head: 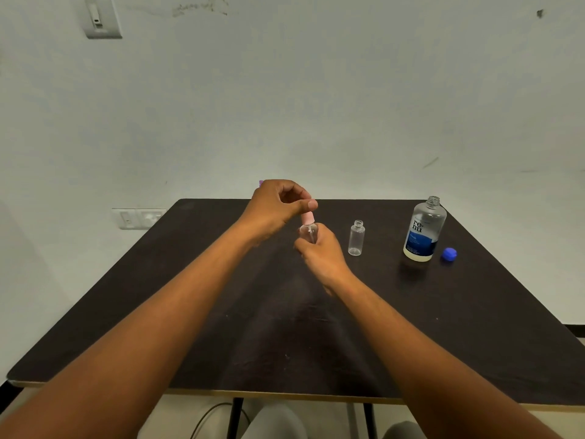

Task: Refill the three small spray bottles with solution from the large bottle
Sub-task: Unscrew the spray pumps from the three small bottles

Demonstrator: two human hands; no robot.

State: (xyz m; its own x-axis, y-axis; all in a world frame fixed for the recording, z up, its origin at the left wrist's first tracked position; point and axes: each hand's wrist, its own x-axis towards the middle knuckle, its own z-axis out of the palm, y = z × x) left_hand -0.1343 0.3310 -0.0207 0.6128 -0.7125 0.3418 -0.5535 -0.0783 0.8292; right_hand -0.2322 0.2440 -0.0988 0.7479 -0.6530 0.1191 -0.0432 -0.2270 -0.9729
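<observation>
Hands meet over the far middle of a dark counter (285,327), working on a small clear spray bottle (308,232). The right hand (319,253) is wrapped around the bottle's body from below and holds it upright above the counter. The left hand (278,205) comes in from above, its thumb and fingers pinching the pink spray top (307,218) that sits at the bottle's neck; whether the top is fully seated cannot be told. A sliver of purple (261,183) shows behind the left hand, too hidden to identify.

Just to the right of the hands, a second small clear bottle (356,238) stands upright on the counter with its neck uncovered. Farther right, near the counter's edge, the large bottle (424,229) stands upright, also uncapped, carrying a blue and white label. Its level of liquid is hard to judge. Its blue cap (449,254) lies on the counter just beside the base, on the right side.

Both bare forearms stretch in from the near edge, and a pale wall (316,106) rises behind the counter with a switch plate (139,218) at the left.
</observation>
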